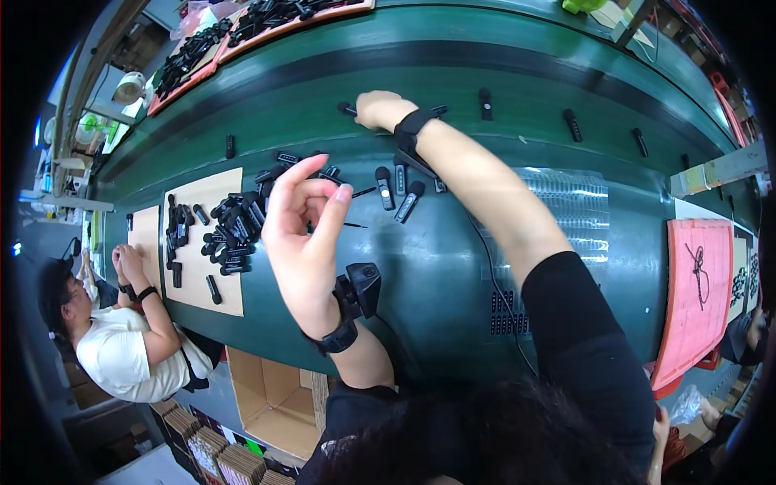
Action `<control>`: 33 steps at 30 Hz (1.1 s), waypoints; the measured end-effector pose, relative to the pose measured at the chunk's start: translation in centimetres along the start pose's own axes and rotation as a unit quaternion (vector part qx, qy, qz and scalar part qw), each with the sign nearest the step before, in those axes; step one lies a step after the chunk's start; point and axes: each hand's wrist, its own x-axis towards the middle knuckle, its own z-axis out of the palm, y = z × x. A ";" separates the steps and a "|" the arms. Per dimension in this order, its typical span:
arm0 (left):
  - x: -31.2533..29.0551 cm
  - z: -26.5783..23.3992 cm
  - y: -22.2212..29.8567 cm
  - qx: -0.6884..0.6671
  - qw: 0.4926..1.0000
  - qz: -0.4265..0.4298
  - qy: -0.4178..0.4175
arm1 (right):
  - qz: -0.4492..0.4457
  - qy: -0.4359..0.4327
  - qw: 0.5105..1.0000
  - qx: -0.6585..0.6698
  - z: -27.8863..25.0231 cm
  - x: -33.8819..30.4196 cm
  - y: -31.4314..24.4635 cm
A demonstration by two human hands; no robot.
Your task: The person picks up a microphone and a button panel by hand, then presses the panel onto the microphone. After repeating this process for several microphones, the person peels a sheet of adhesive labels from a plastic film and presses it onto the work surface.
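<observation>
My right hand (381,110) reaches far across the green work surface, its fingers closed around a small black microphone (347,108) whose end sticks out to the left. My left hand (301,217) is raised above the near side, thumb and index finger apart, the other fingers curled, nothing visible in it. Below and beyond it lies a heap of black microphones (236,226), partly on a tan cardboard sheet (198,279). Between my arms rest a few more, among them a microphone with a round light button (385,187) and a tilted microphone (410,202).
Several microphones (572,125) lie spaced along the far strip. Clear plastic trays (566,202) and small black pieces (508,314) are under my right arm. A pink tray (697,299) stands right; filled trays (190,69) stand far left. A co-worker (137,339) sits left, beside an open carton (271,396).
</observation>
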 end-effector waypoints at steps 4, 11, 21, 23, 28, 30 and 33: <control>-0.3 0.4 0.4 -0.021 1.000 0.000 0.009 | -0.080 0.056 0.975 0.197 -6.0 -4.9 0.1; -1.1 1.5 1.5 -0.139 0.984 -0.074 -0.084 | -0.133 0.241 0.916 0.291 -8.1 -21.4 1.5; -1.2 4.2 0.9 -0.218 0.951 -0.141 -0.169 | -0.155 0.288 0.892 0.311 -6.8 -26.6 0.8; -1.0 4.4 0.7 -0.214 0.952 -0.136 -0.170 | -0.154 0.294 0.891 0.309 -6.8 -26.8 0.7; -1.1 4.6 0.5 -0.241 0.945 -0.138 -0.175 | -0.148 0.327 0.884 0.301 -6.8 -27.0 0.5; -1.1 4.7 0.6 -0.240 0.945 -0.141 -0.173 | -0.146 0.334 0.881 0.301 -6.7 -27.0 0.4; -1.1 4.8 0.6 -0.237 0.946 -0.144 -0.170 | -0.151 0.353 0.872 0.303 -6.6 -26.9 0.4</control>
